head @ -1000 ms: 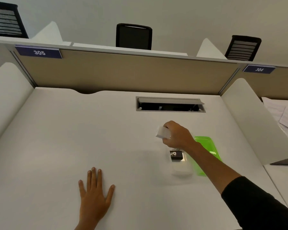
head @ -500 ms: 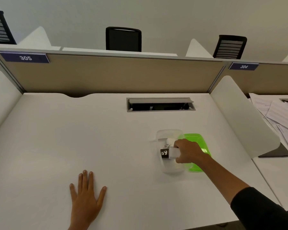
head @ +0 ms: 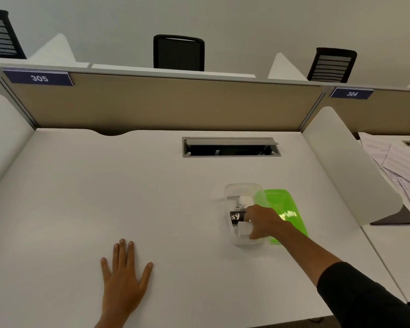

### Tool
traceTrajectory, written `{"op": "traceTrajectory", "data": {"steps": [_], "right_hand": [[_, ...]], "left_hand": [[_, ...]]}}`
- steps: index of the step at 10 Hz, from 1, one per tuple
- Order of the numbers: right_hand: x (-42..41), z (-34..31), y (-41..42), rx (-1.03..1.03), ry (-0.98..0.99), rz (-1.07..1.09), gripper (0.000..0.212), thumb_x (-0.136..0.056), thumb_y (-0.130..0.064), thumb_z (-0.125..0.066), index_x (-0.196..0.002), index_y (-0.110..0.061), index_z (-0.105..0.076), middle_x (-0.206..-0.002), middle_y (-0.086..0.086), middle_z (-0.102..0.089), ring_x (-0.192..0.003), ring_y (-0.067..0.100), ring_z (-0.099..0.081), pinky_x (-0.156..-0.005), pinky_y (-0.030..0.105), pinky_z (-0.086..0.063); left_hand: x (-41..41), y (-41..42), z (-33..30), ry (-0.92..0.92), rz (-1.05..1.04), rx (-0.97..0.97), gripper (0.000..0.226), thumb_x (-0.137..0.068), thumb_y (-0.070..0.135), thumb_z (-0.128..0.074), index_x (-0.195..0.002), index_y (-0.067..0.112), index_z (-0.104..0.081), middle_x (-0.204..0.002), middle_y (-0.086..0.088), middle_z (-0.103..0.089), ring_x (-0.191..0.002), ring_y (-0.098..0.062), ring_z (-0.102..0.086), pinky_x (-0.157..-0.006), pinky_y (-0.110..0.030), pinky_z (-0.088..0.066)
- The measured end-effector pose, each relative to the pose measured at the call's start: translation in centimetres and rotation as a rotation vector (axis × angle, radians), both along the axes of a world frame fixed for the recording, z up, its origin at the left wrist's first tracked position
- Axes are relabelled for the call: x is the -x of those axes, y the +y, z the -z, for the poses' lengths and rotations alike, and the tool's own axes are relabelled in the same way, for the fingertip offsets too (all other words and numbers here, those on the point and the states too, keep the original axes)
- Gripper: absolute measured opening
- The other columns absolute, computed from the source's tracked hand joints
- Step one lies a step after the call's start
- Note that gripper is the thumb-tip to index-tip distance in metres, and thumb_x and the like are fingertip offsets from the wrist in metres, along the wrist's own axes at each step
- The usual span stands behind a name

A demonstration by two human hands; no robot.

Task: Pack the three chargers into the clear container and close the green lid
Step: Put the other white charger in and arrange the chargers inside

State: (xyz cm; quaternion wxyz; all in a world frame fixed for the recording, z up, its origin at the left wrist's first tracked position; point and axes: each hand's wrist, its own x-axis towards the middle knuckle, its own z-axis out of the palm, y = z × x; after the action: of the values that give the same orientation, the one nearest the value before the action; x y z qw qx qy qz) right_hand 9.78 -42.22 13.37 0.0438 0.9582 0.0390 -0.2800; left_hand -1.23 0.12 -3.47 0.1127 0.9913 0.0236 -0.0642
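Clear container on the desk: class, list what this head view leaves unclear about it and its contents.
- Head view: whether the right hand grips or has released the white charger in the clear container; the fingers cover it.
- Near part of the green lid: hidden by the wrist.
- Black charger: markings too small to read.
- Far white charger: blurred through the plastic.

The person's left hand [head: 123, 278] is bare, with nothing worn on the fingers [head: 123, 250] or at the wrist, and no sleeve shows before the picture's lower edge. The right hand [head: 264, 221] is bare too, and so is the forearm behind it. A plain black sleeve [head: 365, 297] of soft cloth, pushed up, covers the right arm from about the elbow upward. It carries no visible markings.
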Motion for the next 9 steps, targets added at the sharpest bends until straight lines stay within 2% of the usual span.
{"op": "traceTrajectory", "data": {"steps": [2,6,7,9], "right_hand": [[-0.1,0.1,0.5,0.068,0.056,-0.017,0.039,-0.075,-0.032,-0.078,-0.112,-0.022,-0.077,-0.113,0.001,-0.076,-0.102,0.028,-0.075,-0.088,0.035,-0.061],[-0.1,0.8,0.3,0.122,0.066,-0.059,0.043,-0.080,-0.031,-0.079,-0.121,-0.020,-0.076,-0.120,0.003,-0.075,-0.107,0.029,-0.076,-0.095,0.039,-0.062],[-0.2,0.7,0.2,0.108,0.073,-0.035,0.049,-0.079,-0.034,-0.084,-0.125,-0.019,-0.074,-0.123,0.003,-0.075,-0.110,0.029,-0.075,-0.096,0.039,-0.060],[0.0,0.1,-0.9,-0.006,-0.009,0.089,0.065,-0.074,-0.045,-0.090,-0.133,-0.030,-0.069,-0.122,-0.004,-0.074,-0.115,0.021,-0.072,-0.097,0.034,-0.054]], "left_hand": [[0.0,0.0,-0.2,0.002,-0.001,0.008,0.098,-0.098,0.073,-0.024,-0.172,0.010,-0.015,-0.184,-0.011,-0.009,-0.171,-0.028,-0.009,-0.135,-0.066,-0.011],[0.1,0.1,-0.1,0.005,-0.001,0.011,0.098,-0.098,0.074,-0.023,-0.173,0.012,-0.013,-0.184,-0.010,-0.007,-0.172,-0.027,-0.006,-0.136,-0.066,-0.010],[0.2,0.1,-0.2,-0.002,-0.002,0.022,0.098,-0.098,0.074,-0.023,-0.173,0.011,-0.013,-0.184,-0.010,-0.007,-0.172,-0.027,-0.006,-0.136,-0.065,-0.010],[0.2,0.0,-0.3,0.022,-0.004,0.031,0.100,-0.097,0.077,-0.018,-0.173,0.011,-0.012,-0.184,-0.010,-0.008,-0.172,-0.027,-0.005,-0.136,-0.066,-0.010]]}}
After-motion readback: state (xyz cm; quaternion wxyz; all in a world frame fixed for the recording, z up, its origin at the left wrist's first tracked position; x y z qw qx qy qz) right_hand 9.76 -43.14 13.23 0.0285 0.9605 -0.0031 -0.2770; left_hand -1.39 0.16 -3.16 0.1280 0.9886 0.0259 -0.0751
